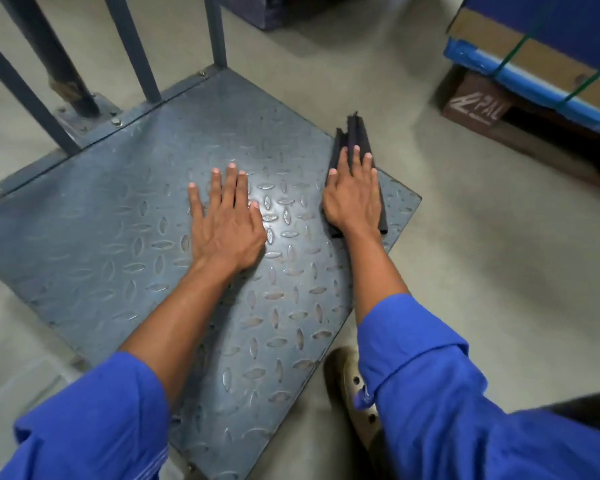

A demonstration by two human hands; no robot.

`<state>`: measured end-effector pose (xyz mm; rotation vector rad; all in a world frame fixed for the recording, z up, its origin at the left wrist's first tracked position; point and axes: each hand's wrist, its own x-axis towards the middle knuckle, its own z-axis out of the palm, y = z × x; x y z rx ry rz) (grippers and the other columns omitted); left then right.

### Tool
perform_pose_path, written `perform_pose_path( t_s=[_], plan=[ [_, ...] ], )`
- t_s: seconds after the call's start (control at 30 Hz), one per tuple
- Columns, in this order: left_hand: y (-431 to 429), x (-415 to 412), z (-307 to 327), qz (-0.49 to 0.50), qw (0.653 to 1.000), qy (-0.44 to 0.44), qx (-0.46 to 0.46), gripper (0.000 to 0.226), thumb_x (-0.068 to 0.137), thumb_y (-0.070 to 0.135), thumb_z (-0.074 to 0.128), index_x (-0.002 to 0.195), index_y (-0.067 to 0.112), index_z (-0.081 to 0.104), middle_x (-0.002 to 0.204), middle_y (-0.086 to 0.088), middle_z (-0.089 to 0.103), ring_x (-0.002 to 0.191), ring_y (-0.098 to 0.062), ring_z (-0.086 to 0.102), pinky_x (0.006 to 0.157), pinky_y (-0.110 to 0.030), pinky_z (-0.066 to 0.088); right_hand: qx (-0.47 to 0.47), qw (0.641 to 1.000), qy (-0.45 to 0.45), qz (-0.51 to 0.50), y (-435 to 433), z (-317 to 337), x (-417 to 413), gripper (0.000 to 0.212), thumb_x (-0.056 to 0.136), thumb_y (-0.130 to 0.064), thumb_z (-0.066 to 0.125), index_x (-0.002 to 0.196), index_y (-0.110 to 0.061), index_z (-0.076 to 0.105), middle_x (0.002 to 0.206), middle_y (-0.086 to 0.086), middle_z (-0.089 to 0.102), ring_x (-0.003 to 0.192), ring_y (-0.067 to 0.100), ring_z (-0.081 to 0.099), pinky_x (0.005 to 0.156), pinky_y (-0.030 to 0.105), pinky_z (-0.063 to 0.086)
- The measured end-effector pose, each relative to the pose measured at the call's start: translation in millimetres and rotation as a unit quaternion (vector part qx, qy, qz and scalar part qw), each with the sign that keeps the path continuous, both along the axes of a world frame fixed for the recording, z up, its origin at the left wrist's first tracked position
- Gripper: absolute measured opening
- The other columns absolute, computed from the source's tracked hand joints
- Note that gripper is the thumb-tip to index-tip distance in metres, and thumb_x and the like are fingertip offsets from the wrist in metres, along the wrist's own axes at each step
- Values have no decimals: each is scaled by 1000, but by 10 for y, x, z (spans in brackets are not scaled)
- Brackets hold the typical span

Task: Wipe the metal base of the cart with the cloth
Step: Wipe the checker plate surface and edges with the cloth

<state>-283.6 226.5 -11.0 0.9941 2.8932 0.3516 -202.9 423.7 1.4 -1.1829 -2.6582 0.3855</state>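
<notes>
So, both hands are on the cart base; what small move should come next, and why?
Probably slide the right hand, pressing flat on the folded black cloth, inward across the grey diamond-pattern metal base. The cloth lies at the base's right edge, while the left hand rests flat on bare plate.

Left hand (pixel 224 216) and right hand (pixel 352 199) lie flat, fingers straight, arms outstretched.
</notes>
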Motion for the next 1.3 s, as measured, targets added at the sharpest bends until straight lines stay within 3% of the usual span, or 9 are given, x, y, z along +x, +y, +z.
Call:
perform_pose_path(
  t_s=[0.17, 0.27, 0.43, 0.6, 0.7, 0.77, 1.0, 1.2, 1.3],
  plan=[
    [104, 60, 5, -44, 999, 5, -15, 66, 112, 45, 11, 171, 18, -1, 179, 0, -9, 165, -24, -12, 126, -68, -12, -2, 988, 21, -154, 11, 151, 355, 62, 112, -25, 30, 168, -4, 12, 177, 16, 1, 163, 38, -5, 133, 47, 1],
    [109, 42, -30, -48, 999, 14, -9, 66, 111, 44, 12, 171, 18, 2, 179, 0, -6, 165, -24, -10, 125, -71, -12, 34, 996, 72, -26, -250, 327, -96, 64, 110, -19, 36, 168, -5, 14, 177, 16, 4, 164, 36, -2, 132, 45, 3],
    [95, 57, -5, -46, 999, 13, -5, 65, 112, 43, 15, 171, 17, 5, 180, 0, -3, 166, -24, -7, 126, -71, -11, -48, 992, -6, 117, -347, 211, -461, 61, 110, -21, 36, 167, -6, 21, 176, 16, 15, 164, 33, 7, 133, 44, 9],
    [103, 54, -9, -53, 999, 6, -10, 66, 112, 44, 14, 171, 17, 3, 179, -2, -5, 165, -25, -10, 125, -71, -12, -1, 996, 36, -87, 24, 15, 386, 62, 109, -23, 34, 168, -8, 21, 176, 13, 16, 164, 32, 8, 133, 44, 10],
    [109, 53, -7, -46, 999, 7, -11, 66, 112, 45, 13, 171, 17, 4, 179, -2, -5, 166, -25, -9, 125, -71, -12, -49, 961, 92, -255, 126, 43, 770, 61, 109, -17, 38, 167, -7, 23, 175, 16, 18, 162, 38, 12, 131, 48, 16],
    [109, 67, 6, -47, 999, 7, -8, 66, 112, 46, 13, 171, 18, 5, 180, -1, -4, 166, -24, -9, 126, -70, -12, -37, 953, 117, -276, 17, 108, 798, 64, 105, -10, 42, 167, -6, 24, 175, 18, 18, 163, 39, 9, 132, 46, 12],
    [-145, -104, 76, 57, 998, -1, 39, 58, 111, 46, 26, 168, 35, 27, 179, -2, 13, 166, -27, 5, 129, -64, -6, -34, 987, 154, 35, -963, 349, 21, 80, 94, -2, 54, 168, -9, 22, 176, 14, 12, 164, 33, 4, 133, 42, 9],
    [-777, -571, 107, 174, 983, -8, 55, 55, 113, 38, 27, 168, 34, 27, 179, 0, 13, 166, -27, 5, 132, -58, -1, -61, 954, 25, 294, -1497, 238, -678, 64, 101, -14, 51, 163, -11, 37, 173, 15, 27, 162, 38, 17, 131, 46, 19],
    [-947, -658, 84, 185, 981, 0, 61, 55, 114, 36, 25, 169, 30, 26, 179, -1, 13, 166, -26, 5, 133, -52, 0, -37, 933, -7, 358, -1605, 95, -933, 60, 107, -23, 47, 165, -17, 35, 175, 9, 22, 163, 35, 10, 133, 45, 10]
  ],
)
